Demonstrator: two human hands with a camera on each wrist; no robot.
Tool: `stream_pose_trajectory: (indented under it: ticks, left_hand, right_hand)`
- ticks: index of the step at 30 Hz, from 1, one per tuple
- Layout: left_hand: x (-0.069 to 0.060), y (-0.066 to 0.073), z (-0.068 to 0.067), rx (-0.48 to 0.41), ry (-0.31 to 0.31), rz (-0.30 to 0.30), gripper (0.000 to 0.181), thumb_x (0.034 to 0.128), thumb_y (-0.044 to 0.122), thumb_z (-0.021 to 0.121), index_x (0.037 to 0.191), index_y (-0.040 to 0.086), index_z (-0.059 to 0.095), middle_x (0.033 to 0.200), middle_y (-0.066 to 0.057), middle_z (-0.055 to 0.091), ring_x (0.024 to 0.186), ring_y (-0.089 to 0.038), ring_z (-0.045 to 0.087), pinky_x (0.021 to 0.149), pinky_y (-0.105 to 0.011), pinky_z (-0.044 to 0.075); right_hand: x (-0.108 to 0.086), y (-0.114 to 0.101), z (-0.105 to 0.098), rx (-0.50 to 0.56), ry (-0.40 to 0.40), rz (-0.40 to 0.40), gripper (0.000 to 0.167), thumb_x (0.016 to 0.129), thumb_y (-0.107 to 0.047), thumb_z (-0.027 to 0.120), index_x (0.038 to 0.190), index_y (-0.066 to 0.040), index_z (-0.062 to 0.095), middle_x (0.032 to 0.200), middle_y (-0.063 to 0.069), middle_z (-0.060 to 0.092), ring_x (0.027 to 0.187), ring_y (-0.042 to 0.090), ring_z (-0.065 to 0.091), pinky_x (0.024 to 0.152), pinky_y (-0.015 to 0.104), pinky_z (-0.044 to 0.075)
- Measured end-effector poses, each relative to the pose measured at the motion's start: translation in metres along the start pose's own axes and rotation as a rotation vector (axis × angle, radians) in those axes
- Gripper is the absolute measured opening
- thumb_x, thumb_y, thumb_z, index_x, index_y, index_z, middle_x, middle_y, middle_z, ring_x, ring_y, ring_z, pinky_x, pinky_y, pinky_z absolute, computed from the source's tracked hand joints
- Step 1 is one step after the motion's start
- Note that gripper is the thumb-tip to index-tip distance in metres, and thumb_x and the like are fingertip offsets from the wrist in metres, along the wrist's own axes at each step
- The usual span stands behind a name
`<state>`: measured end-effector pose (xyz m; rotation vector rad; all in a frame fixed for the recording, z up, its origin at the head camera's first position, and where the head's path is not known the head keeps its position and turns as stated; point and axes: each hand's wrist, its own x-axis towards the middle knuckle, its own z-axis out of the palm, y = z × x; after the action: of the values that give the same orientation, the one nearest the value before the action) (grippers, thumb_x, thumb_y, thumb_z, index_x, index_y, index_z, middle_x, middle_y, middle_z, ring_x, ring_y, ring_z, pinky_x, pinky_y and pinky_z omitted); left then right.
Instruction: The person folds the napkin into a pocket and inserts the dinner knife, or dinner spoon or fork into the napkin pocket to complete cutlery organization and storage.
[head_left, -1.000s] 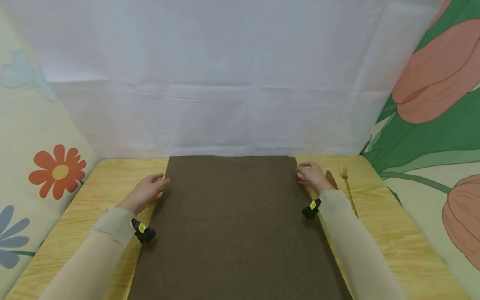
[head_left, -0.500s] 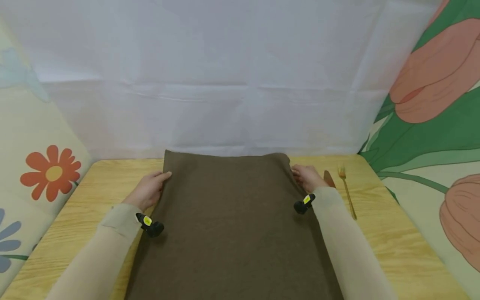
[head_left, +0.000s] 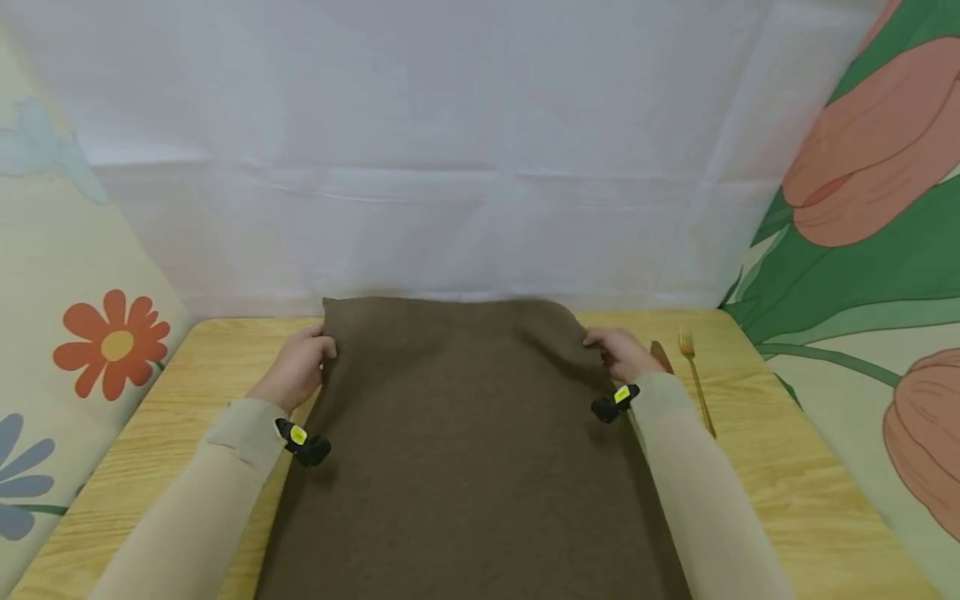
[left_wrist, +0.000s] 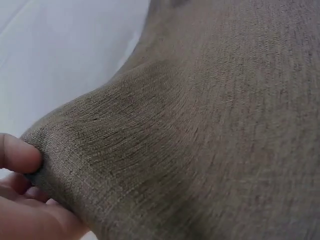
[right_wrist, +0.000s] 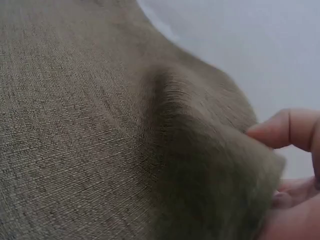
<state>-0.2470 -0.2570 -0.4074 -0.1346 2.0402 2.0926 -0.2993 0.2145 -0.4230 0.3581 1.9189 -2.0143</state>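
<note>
A long brown cloth (head_left: 465, 450) stretches over the middle of the table from the near edge to the far edge. My left hand (head_left: 294, 367) pinches its left edge near the far corner; in the left wrist view the thumb and fingers close on the fabric there. At the right edge, my right hand (head_left: 624, 354) pinches the cloth, and the right wrist view shows a raised fold beside the fingertips (right_wrist: 272, 130). The far end is lifted and wavy between both hands.
On the wooden table (head_left: 780, 450), a gold fork (head_left: 697, 379) lies to the right of my right hand. A knife (head_left: 662, 357) lies beside it, partly hidden by that hand and sleeve. A white sheet (head_left: 450, 167) hangs behind the table.
Both hands have gone from beside the flat cloth to pinching its side edges. The far end has risen off the table and become wavy. Fork and knife have stayed put.
</note>
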Motion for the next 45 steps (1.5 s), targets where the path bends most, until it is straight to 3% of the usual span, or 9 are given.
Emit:
stream_pose_trajectory:
  ticks: [5,9,13,17,23,26,30,36,45]
  left_hand:
    - [-0.006,0.009,0.000,-0.085,0.033,0.089,0.038,0.0898,-0.008,0.036,0.119,-0.001,0.059,0.117,0.004,0.056,0.099,-0.008,0.050,0.081,-0.024,0.047]
    - [-0.008,0.018,0.004,-0.073,0.081,0.164,0.031,0.0939,0.000,0.048,0.080,0.019,0.069,0.093,0.014,0.063,0.089,-0.006,0.057,0.077,-0.021,0.050]
    - [-0.010,0.024,0.009,-0.004,0.046,0.203,0.034,0.0988,0.005,0.052,0.086,0.028,0.073,0.096,0.014,0.066,0.091,-0.007,0.059,0.079,-0.021,0.051]
    - [-0.010,0.026,0.011,0.025,-0.028,0.213,0.017,0.1046,0.016,0.054,0.099,0.024,0.067,0.104,0.012,0.062,0.098,-0.008,0.057,0.081,-0.021,0.051]
    - [-0.008,0.028,0.015,0.003,-0.121,0.222,0.012,0.1044,0.015,0.059,0.108,0.011,0.048,0.097,0.010,0.063,0.090,-0.008,0.060,0.075,-0.023,0.054]
    - [-0.009,0.033,0.015,0.041,-0.115,0.234,0.042,0.1033,0.006,0.056,0.142,0.007,0.040,0.111,0.012,0.067,0.097,-0.005,0.065,0.080,-0.022,0.056]
    - [-0.012,0.040,0.014,0.214,-0.030,0.267,0.062,0.1031,0.006,0.051,0.159,0.005,0.027,0.121,0.013,0.061,0.105,-0.002,0.060,0.083,-0.018,0.052]
    - [-0.017,0.050,0.014,0.462,0.084,0.339,0.051,0.1047,0.017,0.052,0.151,-0.003,0.043,0.119,0.004,0.056,0.103,0.001,0.053,0.081,-0.012,0.048]
    - [-0.022,0.061,-0.010,0.516,0.207,0.405,0.046,0.1053,0.026,0.057,0.137,-0.008,0.054,0.107,0.023,0.054,0.096,0.002,0.053,0.076,-0.012,0.051]
  right_hand:
    - [-0.002,-0.008,0.006,-0.018,-0.050,-0.095,0.071,0.084,0.012,0.044,0.154,-0.003,0.042,0.156,0.018,0.040,0.129,0.031,0.045,0.103,0.040,0.042]
    - [-0.003,-0.014,0.009,-0.023,0.013,-0.179,0.073,0.078,0.019,0.039,0.150,0.003,0.044,0.153,0.024,0.041,0.128,0.034,0.044,0.101,0.040,0.041]
    - [-0.003,-0.017,0.010,0.100,0.076,-0.194,0.043,0.075,0.018,0.033,0.102,0.002,0.063,0.117,0.012,0.054,0.103,0.023,0.043,0.081,0.032,0.035]
    - [-0.004,-0.019,0.010,0.311,0.079,-0.219,0.033,0.082,0.012,0.034,0.061,-0.011,0.047,0.079,-0.001,0.048,0.086,0.015,0.042,0.075,0.025,0.037]
    - [-0.009,-0.024,0.007,0.376,-0.031,-0.224,0.034,0.100,-0.003,0.045,0.071,-0.012,0.061,0.087,-0.003,0.059,0.088,0.012,0.054,0.084,0.025,0.049]
    - [-0.010,-0.027,0.005,0.339,-0.051,-0.241,0.028,0.102,-0.006,0.050,0.081,-0.013,0.068,0.095,-0.003,0.064,0.094,0.013,0.058,0.090,0.027,0.050]
    - [-0.011,-0.032,0.002,0.211,0.016,-0.324,0.024,0.104,-0.008,0.054,0.082,-0.013,0.064,0.091,-0.005,0.060,0.091,0.010,0.056,0.085,0.024,0.049]
    - [-0.017,-0.052,-0.008,-0.183,0.125,-0.434,0.014,0.105,-0.014,0.056,0.102,-0.001,0.058,0.088,-0.005,0.055,0.080,0.008,0.050,0.072,0.024,0.047]
    - [-0.030,-0.084,-0.029,-0.584,0.161,-0.471,0.032,0.102,-0.015,0.061,0.126,0.006,0.059,0.124,0.022,0.059,0.108,0.031,0.057,0.096,0.047,0.050]
